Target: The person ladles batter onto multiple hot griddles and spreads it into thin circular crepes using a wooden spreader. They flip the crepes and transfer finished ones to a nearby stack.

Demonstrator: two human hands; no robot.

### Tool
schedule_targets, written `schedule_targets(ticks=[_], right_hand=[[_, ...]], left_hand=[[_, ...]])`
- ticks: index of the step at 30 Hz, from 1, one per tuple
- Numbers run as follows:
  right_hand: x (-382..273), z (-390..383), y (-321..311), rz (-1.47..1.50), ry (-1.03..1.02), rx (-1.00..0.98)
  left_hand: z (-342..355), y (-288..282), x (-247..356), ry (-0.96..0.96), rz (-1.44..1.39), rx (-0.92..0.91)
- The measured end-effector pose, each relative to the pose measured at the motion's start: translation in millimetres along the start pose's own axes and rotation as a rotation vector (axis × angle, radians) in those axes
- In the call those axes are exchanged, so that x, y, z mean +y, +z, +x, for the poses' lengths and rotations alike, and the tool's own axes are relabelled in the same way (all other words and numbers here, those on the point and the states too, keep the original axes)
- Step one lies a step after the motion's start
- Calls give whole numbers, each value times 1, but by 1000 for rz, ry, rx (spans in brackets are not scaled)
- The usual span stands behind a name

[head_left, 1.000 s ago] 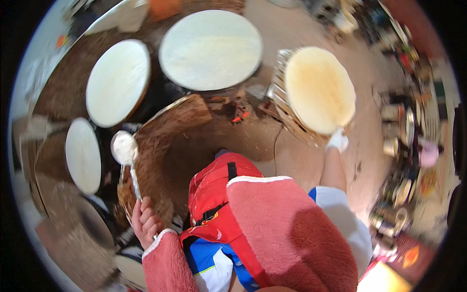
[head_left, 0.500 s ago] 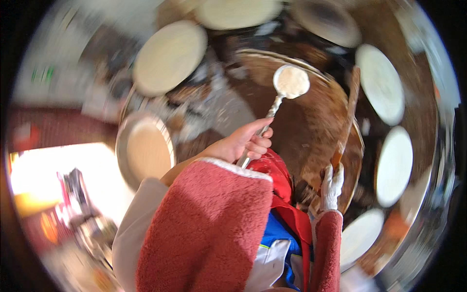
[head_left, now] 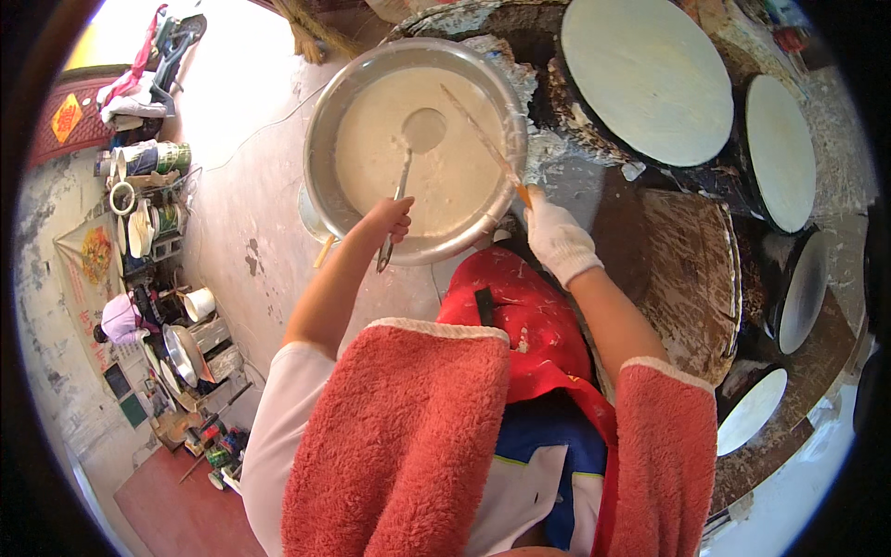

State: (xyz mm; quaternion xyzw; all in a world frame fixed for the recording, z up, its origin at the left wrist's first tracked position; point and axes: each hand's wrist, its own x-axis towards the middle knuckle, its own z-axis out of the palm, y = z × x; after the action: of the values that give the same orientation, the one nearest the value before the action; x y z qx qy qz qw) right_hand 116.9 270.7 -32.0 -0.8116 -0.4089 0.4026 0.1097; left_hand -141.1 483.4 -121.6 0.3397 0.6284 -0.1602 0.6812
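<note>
A large metal basin point(head_left: 327, 181) holds creamy batter point(head_left: 376, 130). My bare left hand point(head_left: 393, 219) grips a metal ladle point(head_left: 405, 169) by its handle, its round bowl resting in the batter left of center. My right hand point(head_left: 559, 239), in a white knit glove, is closed on a long wooden stick point(head_left: 481, 137) at the basin's right rim, the stick reaching diagonally over the batter.
Several round griddles point(head_left: 646, 79) with pale surfaces curve along the right, around a brown curved panel point(head_left: 690, 274). At left stand shelves of pans point(head_left: 181, 353) and containers, and a scooter point(head_left: 174, 56). A straw broom point(head_left: 316, 32) lies above the basin; a cord crosses the floor.
My view has swung from the griddles to the basin. The ladle, raised earlier, is down in the batter. The stick in my gloved hand, seen half a second ago, now angles over the basin.
</note>
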Motion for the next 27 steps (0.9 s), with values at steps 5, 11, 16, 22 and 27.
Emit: schedule_targets(ticks=[5,11,16,22,27], right_hand=[[-18,-10,26,-142,-6,-249],[-7,-72,-8,306,195,-494],[-27,-98,-66,821,128,-549],[-69,-105,-101,429,-424,-97],[-86,-113,-124,141,-738,458]], left_hand=[[59,44,-37,-215,-247,-2],[-47,93,-23,-347,-1574,-942],[-156,103,34,-17,-1567,-1163],[-271,88,70,436,-1277,-1421],[-322,55,84,699,-949,-1467]])
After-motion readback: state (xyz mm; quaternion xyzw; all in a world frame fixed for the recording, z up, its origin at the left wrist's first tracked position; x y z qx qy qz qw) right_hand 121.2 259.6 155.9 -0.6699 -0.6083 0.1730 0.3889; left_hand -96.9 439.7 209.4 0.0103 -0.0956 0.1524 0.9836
